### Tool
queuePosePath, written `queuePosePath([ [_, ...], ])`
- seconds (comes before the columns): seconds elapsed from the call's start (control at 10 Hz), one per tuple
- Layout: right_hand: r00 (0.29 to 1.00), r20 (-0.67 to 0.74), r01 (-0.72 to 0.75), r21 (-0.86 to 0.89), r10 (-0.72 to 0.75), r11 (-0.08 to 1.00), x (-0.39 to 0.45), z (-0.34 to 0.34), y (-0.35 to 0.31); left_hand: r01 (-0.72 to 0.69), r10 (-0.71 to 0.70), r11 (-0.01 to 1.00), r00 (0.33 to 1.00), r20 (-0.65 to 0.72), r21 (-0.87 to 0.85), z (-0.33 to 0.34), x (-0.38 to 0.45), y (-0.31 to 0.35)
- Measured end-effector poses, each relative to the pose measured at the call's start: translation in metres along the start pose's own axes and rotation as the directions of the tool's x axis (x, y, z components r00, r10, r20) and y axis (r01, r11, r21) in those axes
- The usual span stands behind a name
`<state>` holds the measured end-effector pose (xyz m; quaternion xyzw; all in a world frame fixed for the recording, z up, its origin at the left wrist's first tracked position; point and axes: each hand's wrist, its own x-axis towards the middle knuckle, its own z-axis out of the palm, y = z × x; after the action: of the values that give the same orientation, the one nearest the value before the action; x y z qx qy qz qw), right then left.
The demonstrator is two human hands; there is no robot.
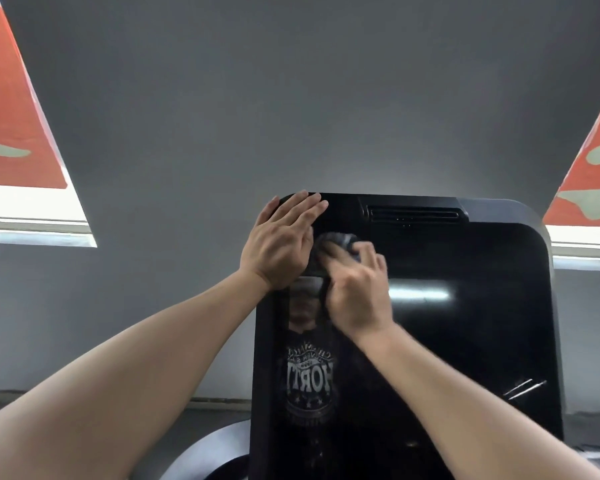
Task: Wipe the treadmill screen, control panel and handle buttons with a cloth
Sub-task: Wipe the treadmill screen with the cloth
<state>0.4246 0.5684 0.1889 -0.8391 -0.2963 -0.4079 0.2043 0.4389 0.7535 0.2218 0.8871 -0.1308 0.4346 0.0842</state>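
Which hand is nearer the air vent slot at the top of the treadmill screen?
Right. The right hand, gripping the cloth, is just below the vent slot's left end. The left hand lies flat on the screen's top-left corner, farther away.

Quick count: two hands, the left hand flat and the right hand just beside it. One dark cloth under the right hand's fingers. One black screen beneath both hands. Two orange banners, one far left of the hands, one far right.

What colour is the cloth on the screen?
Dark blue-grey cloth, seen in the head view, under the right hand.
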Motion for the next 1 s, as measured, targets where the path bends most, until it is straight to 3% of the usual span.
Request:
queuePosePath([
  [0.1,0.944,0.111,0.308,0.053,-0.312,0.95,-0.029,-0.001,-0.015,-0.004,0.004,1.0,1.0,0.004,-0.002,-0.001,0.0,0.001],
  [0.2,0.978,0.059,0.199,0.047,-0.201,0.979,-0.003,-0.008,0.013,0.004,-0.004,1.0,1.0,0.011,-0.006,-0.002,0.0,0.001],
  [0.3,0.998,0.047,0.044,0.009,-0.044,0.999,-0.02,0.0,-0.01,0.007,-0.007,1.0,1.0,0.02,-0.003,-0.002,-0.001,0.001],
  [0.4,0.895,0.197,0.398,0.058,-0.401,0.916,-0.05,0.003,-0.022,0.0,0.0,1.0,1.0,0.01,-0.009,-0.002,-0.001,0.002],
  [0.5,0.96,0.101,0.257,0.054,-0.262,0.965,-0.025,-0.006,0.012,0.003,-0.003,1.0,1.0,0.015,-0.009,-0.001,0.0,0.002],
  [0.6,0.995,0.075,0.069,0.007,-0.069,0.998,-0.04,-0.001,-0.005,-0.001,0.001,1.0,1.0,0.003,-0.009,-0.001,-0.001,0.0],
  [0.7,0.899,0.196,0.392,0.042,-0.393,0.919,-0.067,-0.002,-0.012,-0.005,0.005,1.0,1.0,0.003,-0.01,-0.002,-0.001,0.001],
  [0.8,0.967,0.086,0.239,0.024,-0.24,0.971,-0.042,-0.008,0.022,-0.006,0.006,1.0,1.0,0.001,-0.012,-0.001,-0.001,0.001],
  [0.9,0.992,0.102,0.078,-0.015,-0.076,0.997,-0.062,-0.001,-0.005,-0.004,0.004,1.0,1.0,0.0,-0.015,-0.001,-0.001,0.001],
  [1.0,0.903,0.226,0.355,0.09,-0.366,0.93,-0.087,-0.006,-0.021,-0.006,0.006,1.0,1.0,-0.003,-0.017,-0.003,-0.001,0.002],
])
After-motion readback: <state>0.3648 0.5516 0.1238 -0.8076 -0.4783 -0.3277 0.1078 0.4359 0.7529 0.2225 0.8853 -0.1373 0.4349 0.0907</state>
